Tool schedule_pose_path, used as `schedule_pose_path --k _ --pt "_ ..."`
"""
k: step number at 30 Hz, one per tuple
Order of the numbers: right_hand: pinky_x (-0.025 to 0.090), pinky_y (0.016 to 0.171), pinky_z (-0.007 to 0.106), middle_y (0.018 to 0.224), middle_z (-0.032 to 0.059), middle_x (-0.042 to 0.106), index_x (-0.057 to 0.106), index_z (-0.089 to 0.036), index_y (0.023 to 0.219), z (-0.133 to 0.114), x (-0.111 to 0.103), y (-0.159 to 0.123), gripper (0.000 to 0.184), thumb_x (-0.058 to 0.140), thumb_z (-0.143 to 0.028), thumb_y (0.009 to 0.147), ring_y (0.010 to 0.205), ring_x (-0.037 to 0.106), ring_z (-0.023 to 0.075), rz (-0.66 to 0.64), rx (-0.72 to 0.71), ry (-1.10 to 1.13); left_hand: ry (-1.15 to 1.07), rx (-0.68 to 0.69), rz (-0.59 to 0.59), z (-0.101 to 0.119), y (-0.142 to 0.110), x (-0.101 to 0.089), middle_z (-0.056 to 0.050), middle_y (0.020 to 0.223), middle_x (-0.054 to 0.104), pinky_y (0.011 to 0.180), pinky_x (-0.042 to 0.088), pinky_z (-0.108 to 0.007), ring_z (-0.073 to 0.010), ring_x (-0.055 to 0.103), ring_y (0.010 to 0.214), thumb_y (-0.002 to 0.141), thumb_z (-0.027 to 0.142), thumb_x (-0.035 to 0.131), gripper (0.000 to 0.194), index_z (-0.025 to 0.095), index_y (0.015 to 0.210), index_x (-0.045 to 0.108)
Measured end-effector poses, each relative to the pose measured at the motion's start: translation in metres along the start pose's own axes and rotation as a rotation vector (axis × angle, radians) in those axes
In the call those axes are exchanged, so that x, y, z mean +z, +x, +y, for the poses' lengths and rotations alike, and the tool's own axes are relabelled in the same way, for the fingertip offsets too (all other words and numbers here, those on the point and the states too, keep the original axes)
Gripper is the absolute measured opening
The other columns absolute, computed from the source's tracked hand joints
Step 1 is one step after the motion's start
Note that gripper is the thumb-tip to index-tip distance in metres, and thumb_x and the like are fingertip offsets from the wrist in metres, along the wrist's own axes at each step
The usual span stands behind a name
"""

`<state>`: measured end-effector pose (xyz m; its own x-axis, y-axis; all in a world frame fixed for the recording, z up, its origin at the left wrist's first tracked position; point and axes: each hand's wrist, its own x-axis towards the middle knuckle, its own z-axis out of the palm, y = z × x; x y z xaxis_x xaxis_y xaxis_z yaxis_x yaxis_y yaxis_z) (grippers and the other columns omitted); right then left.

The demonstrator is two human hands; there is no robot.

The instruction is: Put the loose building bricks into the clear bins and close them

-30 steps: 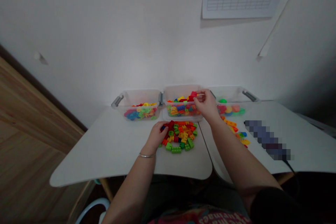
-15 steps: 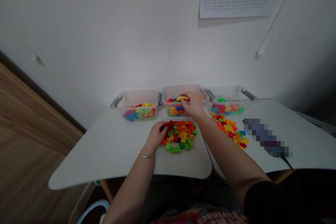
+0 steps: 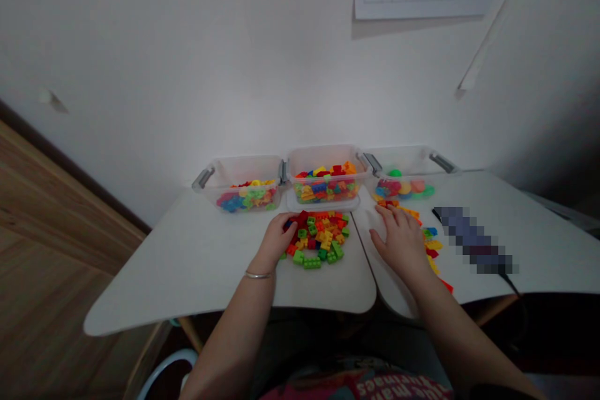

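My left hand point(image 3: 275, 240) is at the left side of a pile of toy building bricks point(image 3: 325, 239), green, orange, yellow and red. Its fingers curl round a dark red toy brick point(image 3: 301, 219); the fingertips are partly hidden. My right hand point(image 3: 400, 240) hangs over the left side of a second pile of bricks point(image 3: 432, 245), fingers apart, with nothing visible in it. It covers much of that pile. Behind the first pile stands a clear plastic box point(image 3: 300, 180) with mixed bricks inside.
To the left is another clear box point(image 3: 225, 192) of colourful pieces, and to the right a third box point(image 3: 412, 178) with rounded pieces. A blurred dark object point(image 3: 475, 240) with a cable lies on the right of the white table point(image 3: 187, 262). Two tabletops meet between my hands.
My right hand has left the middle box and moved right and toward me, over the right-hand pile. The left hand stays at the first pile. The view has shifted slightly.
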<state>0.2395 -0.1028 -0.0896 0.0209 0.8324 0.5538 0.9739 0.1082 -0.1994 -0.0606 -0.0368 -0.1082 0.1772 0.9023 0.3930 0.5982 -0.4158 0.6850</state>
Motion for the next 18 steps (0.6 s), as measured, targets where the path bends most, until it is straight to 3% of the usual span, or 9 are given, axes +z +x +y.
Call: schedule_pose_path --k 8,13,18 --pt "0.03 0.104 0.059 0.134 0.0249 0.05 0.055 -0.008 0.124 0.02 -0.007 -0.048 0.051 0.05 -0.041 0.085 0.125 0.041 0.0425 0.002 0.127 -0.324 0.012 -0.001 -0.021 0.0 0.0 -0.001 -0.009 0.11 0.069 0.1 0.047 -0.041 -0.0215 0.062 0.104 0.086 0.02 0.052 0.027 0.017 0.108 0.067" --pt "0.038 0.099 0.052 0.127 0.0249 0.056 0.056 -0.006 0.123 0.038 0.01 -0.042 0.05 0.048 -0.039 0.086 0.12 0.046 0.039 -0.038 0.11 -0.285 0.019 -0.012 -0.023 0.0 0.001 -0.001 -0.008 0.109 0.069 0.1 0.048 -0.041 -0.0218 0.063 0.104 0.085 0.02 0.052 0.027 0.018 0.107 0.068" --pt "0.038 0.099 0.051 0.121 0.0221 0.059 0.06 -0.007 0.116 0.045 0.032 -0.024 0.042 0.051 -0.031 0.083 0.116 0.05 0.0361 -0.033 0.062 -0.195 0.011 0.009 -0.02 -0.001 0.001 0.0 -0.008 0.109 0.07 0.1 0.048 -0.041 -0.0214 0.063 0.104 0.086 0.02 0.051 0.028 0.018 0.108 0.068"
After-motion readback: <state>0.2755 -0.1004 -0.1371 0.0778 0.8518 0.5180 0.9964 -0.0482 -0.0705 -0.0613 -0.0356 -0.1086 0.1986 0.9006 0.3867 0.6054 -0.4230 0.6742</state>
